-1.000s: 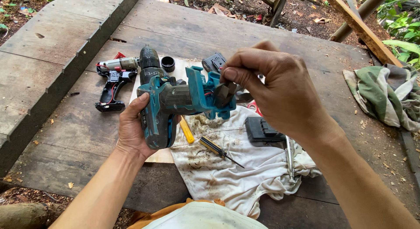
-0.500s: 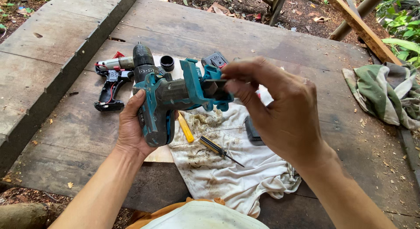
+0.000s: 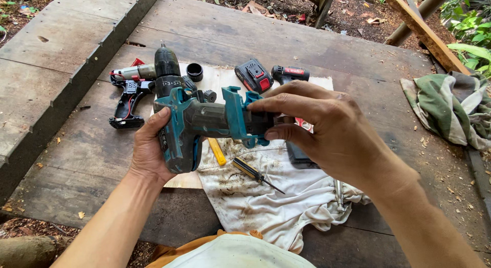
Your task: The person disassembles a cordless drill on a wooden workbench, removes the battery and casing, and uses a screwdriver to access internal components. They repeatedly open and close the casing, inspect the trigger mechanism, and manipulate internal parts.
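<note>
1. The left hand (image 3: 151,150) is gripping the handle of a teal cordless drill (image 3: 197,122), its fingers wrapping round the grip from behind and the thumb lying along the near side of the housing.
2. The drill is being held clear above the wooden worktop (image 3: 307,43), near the centre of the view, its black chuck pointing toward 11 o'clock and its rear end toward 3 o'clock.
3. The right hand (image 3: 332,135) is closing on the rear of the drill body from 3 o'clock, with fingertips (image 3: 255,105) pinching the teal end piece from above and the thumb pressing it from below.
4. A stained white cloth (image 3: 266,206) is lying under the drill, spreading toward 6 o'clock.
5. A small screwdriver (image 3: 255,173) with a dark, yellow-striped handle is resting on the cloth, just below the drill, its tip pointing toward 4 o'clock.
6. A yellow-handled tool (image 3: 217,151) is lying beside it, partly hidden by the drill.
7. At 10 o'clock a dismantled black and red drill body (image 3: 128,99) is lying on the worktop.
8. At 12 o'clock a black and red battery pack (image 3: 253,75) is sitting next to a second dark tool part (image 3: 290,73), with a black ring (image 3: 194,72) to their left.
9. A camouflage cloth (image 3: 450,112) is lying bunched at 3 o'clock, well apart from the hands.
</note>
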